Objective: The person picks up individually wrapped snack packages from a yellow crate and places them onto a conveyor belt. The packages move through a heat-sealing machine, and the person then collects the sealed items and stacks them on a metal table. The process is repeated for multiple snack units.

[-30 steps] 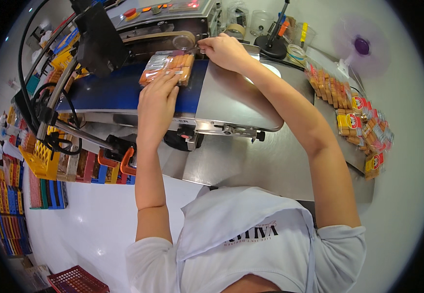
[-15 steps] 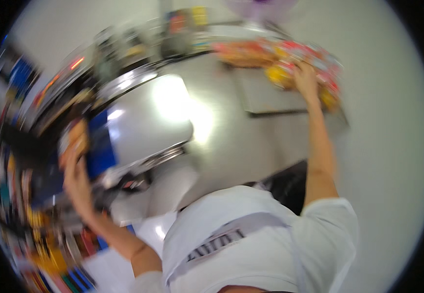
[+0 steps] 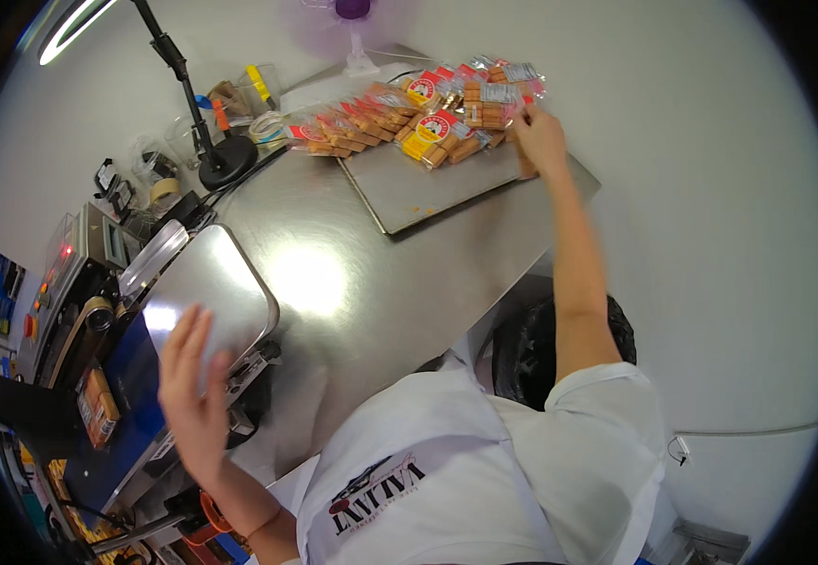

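My left hand (image 3: 197, 391) is held open over the near edge of a shiny metal plate (image 3: 207, 282), fingers apart and nothing in them. To its left a clear packet of brown biscuit sticks (image 3: 96, 407) lies on a blue conveyor belt (image 3: 141, 391). At the far right, my right hand (image 3: 541, 139) has its fingers closed on the end of a biscuit packet (image 3: 489, 105) with a white label; its fingertips are partly hidden. That packet rests on a pile of similar packets (image 3: 362, 122) with red and yellow labels, on and beside a flat metal tray (image 3: 428, 188).
A steel table (image 3: 371, 273) carries all this. A sealing machine (image 3: 75, 273) with buttons stands at the left. Behind are a ring lamp stand (image 3: 228, 162), a tape roll (image 3: 164, 191) and a purple fan (image 3: 352, 9). A black-lined bin (image 3: 527, 353) is below the table's right edge.
My left hand has let go of the biscuit packet on the belt and moved right, over the metal plate. My right hand stays at the pile. The view has turned.
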The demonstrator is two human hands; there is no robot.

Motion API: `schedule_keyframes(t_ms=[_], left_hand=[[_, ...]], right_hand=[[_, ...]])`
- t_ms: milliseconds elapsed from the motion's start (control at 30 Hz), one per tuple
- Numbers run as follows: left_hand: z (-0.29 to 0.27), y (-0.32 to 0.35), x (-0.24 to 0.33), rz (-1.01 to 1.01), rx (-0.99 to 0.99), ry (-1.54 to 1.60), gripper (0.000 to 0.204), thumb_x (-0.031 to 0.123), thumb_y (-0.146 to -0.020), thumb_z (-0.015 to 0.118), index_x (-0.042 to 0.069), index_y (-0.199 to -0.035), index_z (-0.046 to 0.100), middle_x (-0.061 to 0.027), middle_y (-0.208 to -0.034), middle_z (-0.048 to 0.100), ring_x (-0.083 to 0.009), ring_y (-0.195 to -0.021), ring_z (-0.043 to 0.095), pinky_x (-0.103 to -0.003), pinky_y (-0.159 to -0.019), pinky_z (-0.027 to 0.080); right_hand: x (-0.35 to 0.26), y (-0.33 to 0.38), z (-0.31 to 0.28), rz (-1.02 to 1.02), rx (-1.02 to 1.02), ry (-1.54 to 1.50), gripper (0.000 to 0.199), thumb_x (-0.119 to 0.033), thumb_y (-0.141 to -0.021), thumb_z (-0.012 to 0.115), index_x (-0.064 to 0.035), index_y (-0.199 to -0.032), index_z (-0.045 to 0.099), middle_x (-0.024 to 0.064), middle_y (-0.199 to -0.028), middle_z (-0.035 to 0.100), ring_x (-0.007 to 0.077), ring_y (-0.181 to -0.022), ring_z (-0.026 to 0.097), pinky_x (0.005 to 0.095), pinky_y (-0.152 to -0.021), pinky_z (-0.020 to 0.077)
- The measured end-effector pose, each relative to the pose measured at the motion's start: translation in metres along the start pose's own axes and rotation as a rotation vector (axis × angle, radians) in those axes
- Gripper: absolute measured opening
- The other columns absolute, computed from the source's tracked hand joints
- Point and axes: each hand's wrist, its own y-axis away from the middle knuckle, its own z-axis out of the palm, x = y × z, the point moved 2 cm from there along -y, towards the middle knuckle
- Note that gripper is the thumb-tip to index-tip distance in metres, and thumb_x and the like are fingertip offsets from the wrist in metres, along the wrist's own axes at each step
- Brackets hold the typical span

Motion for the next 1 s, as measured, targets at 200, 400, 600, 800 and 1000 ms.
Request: schedule_keyframes(t_ms=[200, 400, 600, 800, 1000], left_hand=[[0.041, -0.03, 0.04, 0.198, 0.086, -0.115, 0.058, 0.015, -0.067, 0.065, 0.006, -0.119, 0.042, -0.0158, -0.114, 0.047, -0.0301, -0.105, 0.045, -0.035, -0.087, 0.035], [0.015, -0.018, 0.0, -0.182, 0.476, 0.038, 0.036, 0.013, -0.074, 0.061, 0.001, -0.106, 0.047, -0.0111, -0.094, 0.056, -0.0179, -0.081, 0.055, -0.025, -0.071, 0.042], [-0.011, -0.006, -0.062, -0.353, 0.354, 0.642, 0.023, 0.024, -0.077, 0.059, 0.004, -0.086, 0.052, 0.0004, -0.079, 0.052, -0.0049, -0.065, 0.045, -0.018, -0.057, 0.037], [-0.048, -0.012, -0.069, -0.37, 0.31, 0.514, 0.02, 0.023, -0.077, 0.059, 0.002, -0.079, 0.058, 0.003, -0.063, 0.045, -0.0054, -0.057, 0.039, -0.018, -0.053, 0.033], [-0.056, -0.014, -0.076, -0.15, 0.519, 0.364, 0.021, 0.014, -0.077, 0.058, 0.001, -0.094, 0.059, 0.0013, -0.064, 0.05, -0.0059, -0.06, 0.043, -0.018, -0.057, 0.037]], right_hand=[[-0.202, 0.078, -0.029, -0.12, -0.178, -1.353, 0.012, -0.014, -0.074, 0.057, -0.0032, -0.071, 0.054, 0.0085, -0.059, 0.054, 0.0076, -0.055, 0.051, 0.0239, -0.05, 0.0405], [-0.312, 0.137, -0.041, -0.647, -0.578, -1.625, 0.016, -0.014, -0.078, 0.059, -0.0031, -0.087, 0.052, -0.0018, -0.064, 0.051, 0.0022, -0.055, 0.047, 0.0159, -0.046, 0.0379], [-0.332, 0.11, 0.007, -0.567, -0.697, -1.167, 0.051, -0.038, -0.074, 0.06, -0.0016, -0.108, 0.048, -0.002, -0.057, 0.043, 0.0053, -0.053, 0.04, 0.021, -0.047, 0.0324], [-0.35, 0.105, 0.0, -0.673, -0.953, -1.273, 0.025, -0.024, -0.079, 0.057, -0.0014, -0.09, 0.059, 0.0002, -0.071, 0.055, 0.005, -0.064, 0.046, 0.02, -0.059, 0.0388], [-0.352, 0.1, -0.004, -0.896, -0.685, -1.231, 0.02, -0.019, -0.08, 0.056, -0.0003, -0.086, 0.059, -0.0004, -0.07, 0.054, 0.0059, -0.063, 0.046, 0.0202, -0.058, 0.0388]])
